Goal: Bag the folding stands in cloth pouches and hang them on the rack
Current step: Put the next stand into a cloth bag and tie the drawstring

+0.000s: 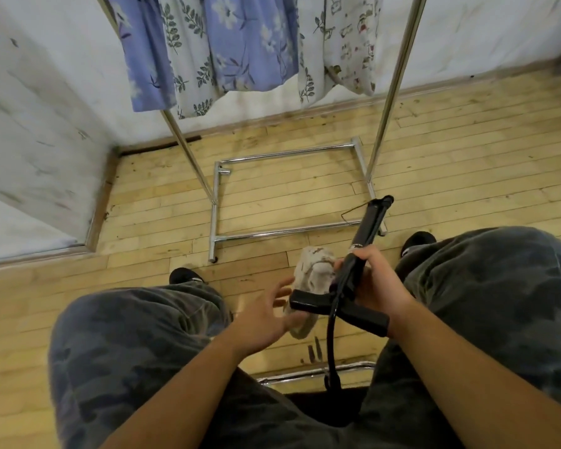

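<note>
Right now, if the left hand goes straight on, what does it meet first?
Probably the pouch, just beyond the left hand; the stand lies close by, so depth is uncertain.

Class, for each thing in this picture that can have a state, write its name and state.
right hand: grips the folding stand
left hand: open, fingers spread beside the cloth pouch
folding stand: folded, not bagged
cloth pouch: crumpled, stand not inside
floral cloths: hanging on the rack
</note>
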The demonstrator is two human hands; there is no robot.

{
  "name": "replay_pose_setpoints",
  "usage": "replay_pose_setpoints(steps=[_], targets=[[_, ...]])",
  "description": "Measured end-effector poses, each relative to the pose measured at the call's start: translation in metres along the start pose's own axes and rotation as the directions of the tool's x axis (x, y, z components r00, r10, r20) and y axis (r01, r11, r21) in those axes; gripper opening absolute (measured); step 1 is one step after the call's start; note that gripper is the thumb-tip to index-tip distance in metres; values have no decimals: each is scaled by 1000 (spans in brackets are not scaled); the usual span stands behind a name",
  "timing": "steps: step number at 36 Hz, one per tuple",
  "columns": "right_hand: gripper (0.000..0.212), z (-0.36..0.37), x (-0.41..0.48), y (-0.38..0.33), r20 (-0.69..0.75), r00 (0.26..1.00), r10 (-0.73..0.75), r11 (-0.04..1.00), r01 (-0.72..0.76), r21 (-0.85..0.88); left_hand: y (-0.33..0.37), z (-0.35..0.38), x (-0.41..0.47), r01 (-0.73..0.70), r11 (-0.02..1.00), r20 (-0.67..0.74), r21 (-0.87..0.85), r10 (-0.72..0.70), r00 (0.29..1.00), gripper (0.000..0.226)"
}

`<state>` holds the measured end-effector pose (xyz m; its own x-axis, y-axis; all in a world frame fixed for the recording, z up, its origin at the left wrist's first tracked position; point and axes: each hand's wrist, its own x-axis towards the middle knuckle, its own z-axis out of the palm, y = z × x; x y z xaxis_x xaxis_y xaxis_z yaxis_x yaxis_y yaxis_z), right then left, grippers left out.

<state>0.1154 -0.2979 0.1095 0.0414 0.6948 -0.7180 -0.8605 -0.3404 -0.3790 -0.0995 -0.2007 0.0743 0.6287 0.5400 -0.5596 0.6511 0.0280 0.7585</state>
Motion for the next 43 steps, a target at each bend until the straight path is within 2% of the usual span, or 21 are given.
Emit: replay_pose_setpoints(steps=[2,4,8,11,17,21,28,31,33,39,43], targets=[[37,2,1,3,20,1000,12,999,-11,-36,1,3,0,-17,992,-46,129,23,999,75],[37,3,4,6,32,999,12,999,-11,-42,0,2,1,4,974,-121,226,24,992,60],[32,5,4,5,20,1000,-10,999,10,-30,1,-4,6,65,981,-249,181,-18,968,21],[36,1,7,4,-21,1000,-4,999,5,50,4,-6,8,57,991,-323,125,-14,946,10],[41,-7,8,-1,-42,999,-18,986,25,167,2,-6,7,51,993,-332,106,-13,943,17],[43,-8,5,-3,-30,999,-24,975,30,219,1,-3,11,45,982,-331,184,19,943,15],[44,-9,4,-5,1,999,-45,973,44,226,1,0,11,-4,978,-231,209,54,971,19],[43,-9,5,-5,40,998,-47,975,38,220,1,3,10,-27,958,-165,285,76,983,10],[45,-9,6,-4,54,997,-57,977,44,208,0,3,10,-42,938,-128,345,91,988,14],[46,-11,8,-6,80,994,-73,970,53,238,-4,3,9,31,943,-197,330,37,980,28],[49,-8,5,-7,20,993,-116,968,109,224,-5,2,7,33,952,-165,305,18,986,31]])
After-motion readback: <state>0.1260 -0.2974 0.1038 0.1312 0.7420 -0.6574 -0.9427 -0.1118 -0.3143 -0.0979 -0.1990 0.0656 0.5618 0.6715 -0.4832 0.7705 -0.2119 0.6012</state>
